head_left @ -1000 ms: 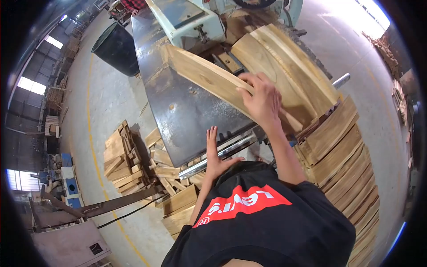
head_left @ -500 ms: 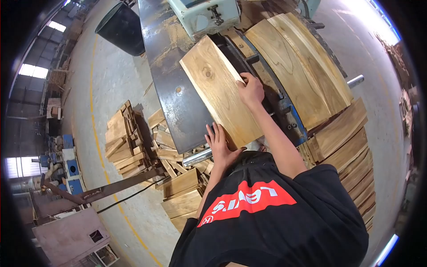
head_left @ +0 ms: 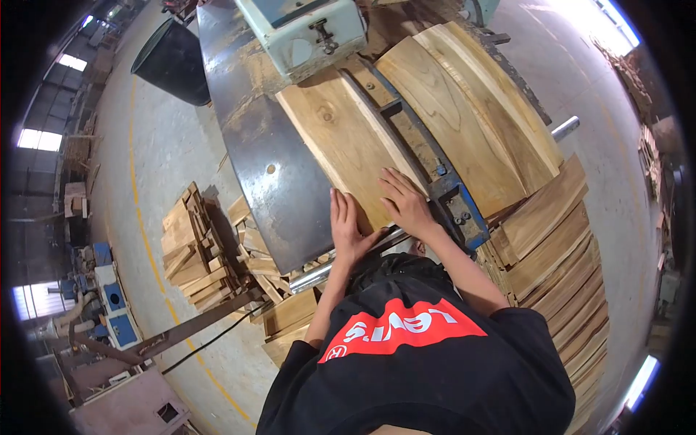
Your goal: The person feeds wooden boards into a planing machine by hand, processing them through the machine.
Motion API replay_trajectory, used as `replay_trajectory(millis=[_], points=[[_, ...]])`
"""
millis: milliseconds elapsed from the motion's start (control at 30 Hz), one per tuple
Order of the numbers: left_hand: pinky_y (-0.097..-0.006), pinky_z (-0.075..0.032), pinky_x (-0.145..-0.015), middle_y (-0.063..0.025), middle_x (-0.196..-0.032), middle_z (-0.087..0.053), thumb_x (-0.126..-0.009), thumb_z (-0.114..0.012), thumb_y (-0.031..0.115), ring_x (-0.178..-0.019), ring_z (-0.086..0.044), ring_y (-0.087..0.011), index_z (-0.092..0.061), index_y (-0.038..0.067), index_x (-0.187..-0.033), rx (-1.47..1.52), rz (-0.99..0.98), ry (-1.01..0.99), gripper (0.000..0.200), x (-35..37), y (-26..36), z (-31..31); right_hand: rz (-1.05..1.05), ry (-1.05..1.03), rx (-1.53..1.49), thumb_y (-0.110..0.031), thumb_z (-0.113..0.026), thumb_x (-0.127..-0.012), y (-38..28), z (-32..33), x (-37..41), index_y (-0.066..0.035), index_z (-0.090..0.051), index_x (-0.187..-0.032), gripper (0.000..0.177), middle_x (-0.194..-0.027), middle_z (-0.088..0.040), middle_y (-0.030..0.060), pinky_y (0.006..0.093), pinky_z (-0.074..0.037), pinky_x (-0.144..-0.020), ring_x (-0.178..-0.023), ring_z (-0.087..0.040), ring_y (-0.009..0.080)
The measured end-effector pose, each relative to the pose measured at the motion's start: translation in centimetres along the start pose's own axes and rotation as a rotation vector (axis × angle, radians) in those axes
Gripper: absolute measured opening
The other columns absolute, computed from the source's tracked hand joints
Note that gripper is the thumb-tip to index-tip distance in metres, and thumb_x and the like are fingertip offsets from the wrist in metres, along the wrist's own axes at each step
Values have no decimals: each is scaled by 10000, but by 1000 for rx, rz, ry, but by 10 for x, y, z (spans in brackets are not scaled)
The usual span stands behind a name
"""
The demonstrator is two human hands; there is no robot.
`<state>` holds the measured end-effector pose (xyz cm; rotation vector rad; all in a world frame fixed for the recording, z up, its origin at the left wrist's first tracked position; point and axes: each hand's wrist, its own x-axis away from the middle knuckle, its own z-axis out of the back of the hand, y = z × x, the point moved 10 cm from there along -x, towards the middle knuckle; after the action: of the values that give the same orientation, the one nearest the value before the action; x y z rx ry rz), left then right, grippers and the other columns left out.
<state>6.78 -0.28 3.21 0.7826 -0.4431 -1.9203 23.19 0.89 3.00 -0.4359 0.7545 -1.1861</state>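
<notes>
both hands lie flat and unclenched on the near end of a wooden board at frame centre, left hand beside right hand. the board rests on the dark machine table, alongside a blue fence.

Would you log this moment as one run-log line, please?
plank: flat on machine table | left hand: on plank, near edge | right hand: flat on plank, beside blue fence

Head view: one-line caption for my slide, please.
Left hand and right hand rest flat at the near end of a wooden board on a dark machine table, stacked boards alongside.
</notes>
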Motion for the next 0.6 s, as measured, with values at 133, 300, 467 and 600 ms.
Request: replay_trajectory(millis=[133, 300, 467, 600], points=[[-594, -287, -1266, -383, -1599, -400, -671, -968, 477, -1579, -259, -534, -425, -145, -1514, -88, -44, 8, 1179, -36, -20, 8, 22, 104, 108, -137, -646, -1002, 0, -11, -42, 11, -601, -1403, 429, -1577, -524, 220, 462, -413, -1224, -1506, -446, 395], [-607, -291, -1257, -384, -1574, -427, -696, -945, 543, -1568, -277, -537, -432, -144, -1510, -125, -58, 31, 1182, -64, -39, 12, 1, 276, 61, -154, -688, -961, 10, -18, -108, -16, -639, -1147, 236, -1332, -631, 218, 499, -519, -1040, -1299, -588, 404], [-563, -295, -1267, -374, -1631, -372, -678, -970, 504, -1591, -253, -515, -433, -143, -1522, -140, -35, 51, 1192, -115, -74, 21, 63, 388, -2, -122, -692, -930, 22, -25, -164, -38, -673, -1069, 163, -1261, -669, 171, 479, -549, -997, -1180, -662, 396], [-556, -277, -1274, -368, -1648, -358, -678, -971, 522, -1597, -243, -507, -411, -103, -1571, -153, -32, 62, 1226, -125, -96, 19, 65, 406, 18, -137, -715, -911, 30, -33, -184, -51, -685, -1069, 183, -1269, -681, 143, 452, -568, -966, -1163, -687, 357]])
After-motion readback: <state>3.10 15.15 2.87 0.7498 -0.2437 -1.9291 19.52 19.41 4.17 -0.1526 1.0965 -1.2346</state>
